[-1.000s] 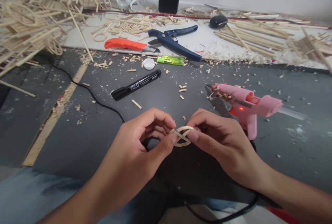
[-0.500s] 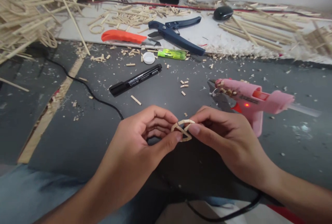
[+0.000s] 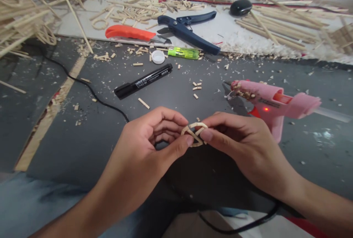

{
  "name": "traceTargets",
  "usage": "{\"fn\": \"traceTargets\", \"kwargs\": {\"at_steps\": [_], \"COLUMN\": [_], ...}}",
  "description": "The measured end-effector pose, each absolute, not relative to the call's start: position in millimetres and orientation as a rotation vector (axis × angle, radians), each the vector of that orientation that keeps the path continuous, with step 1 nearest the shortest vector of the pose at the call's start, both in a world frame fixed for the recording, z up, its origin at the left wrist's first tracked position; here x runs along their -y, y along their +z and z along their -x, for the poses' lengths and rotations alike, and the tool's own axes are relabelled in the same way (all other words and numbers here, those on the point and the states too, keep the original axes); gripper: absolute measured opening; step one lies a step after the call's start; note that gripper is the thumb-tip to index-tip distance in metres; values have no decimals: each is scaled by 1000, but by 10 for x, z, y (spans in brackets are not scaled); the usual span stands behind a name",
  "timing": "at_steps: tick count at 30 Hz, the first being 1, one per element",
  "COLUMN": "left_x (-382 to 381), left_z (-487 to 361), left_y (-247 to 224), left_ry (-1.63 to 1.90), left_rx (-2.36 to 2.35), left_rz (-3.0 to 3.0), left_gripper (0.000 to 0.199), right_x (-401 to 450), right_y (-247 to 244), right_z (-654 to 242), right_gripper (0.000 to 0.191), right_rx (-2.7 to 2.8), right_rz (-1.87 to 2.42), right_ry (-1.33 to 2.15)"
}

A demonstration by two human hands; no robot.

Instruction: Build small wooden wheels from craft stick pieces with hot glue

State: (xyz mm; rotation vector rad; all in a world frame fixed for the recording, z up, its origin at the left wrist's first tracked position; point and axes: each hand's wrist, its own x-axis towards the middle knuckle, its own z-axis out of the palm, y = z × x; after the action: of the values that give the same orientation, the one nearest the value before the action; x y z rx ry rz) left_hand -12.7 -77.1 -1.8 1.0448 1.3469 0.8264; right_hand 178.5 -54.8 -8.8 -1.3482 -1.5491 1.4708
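Between my two hands is a small ring of short wooden stick pieces (image 3: 196,125), with a stick running slantwise across its inside. My left hand (image 3: 154,146) pinches its left side between thumb and fingertips. On the other side, my right hand (image 3: 234,139) grips the ring's right edge, its thumb over a short piece there; the fingertips hide part of that edge. A pink glue gun (image 3: 271,100) with a lit red light lies on the grey table just beyond my right hand. Several cut stick bits (image 3: 196,88) lie ahead of the ring.
A black marker (image 3: 143,80), white cap (image 3: 158,57), green lighter (image 3: 183,53), orange utility knife (image 3: 131,32) and blue cutters (image 3: 190,34) lie farther back. Wooden sticks (image 3: 24,17) pile up at left. A black cable (image 3: 91,87) runs along the left.
The ring has turned slightly in my fingers, and its right side now looks rounder with my right thumb pressed there. The view has shifted a little, both hands keeping their hold.
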Motion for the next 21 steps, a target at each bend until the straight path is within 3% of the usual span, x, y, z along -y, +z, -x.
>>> {"fn": "traceTargets", "kwargs": {"at_steps": [9, 21], "left_x": [775, 803], "left_z": [155, 126], "left_y": [-10, -33], "left_ry": [835, 845], "left_rx": [-1338, -1337], "left_rz": [-1090, -1086], "left_gripper": [11, 10], "right_x": [529, 541], "right_y": [-59, -79], "right_z": [-1789, -1794], "right_gripper": [32, 30], "right_rx": [1589, 1622], "right_rz": [1329, 1380], "right_ry": [1446, 1424]}}
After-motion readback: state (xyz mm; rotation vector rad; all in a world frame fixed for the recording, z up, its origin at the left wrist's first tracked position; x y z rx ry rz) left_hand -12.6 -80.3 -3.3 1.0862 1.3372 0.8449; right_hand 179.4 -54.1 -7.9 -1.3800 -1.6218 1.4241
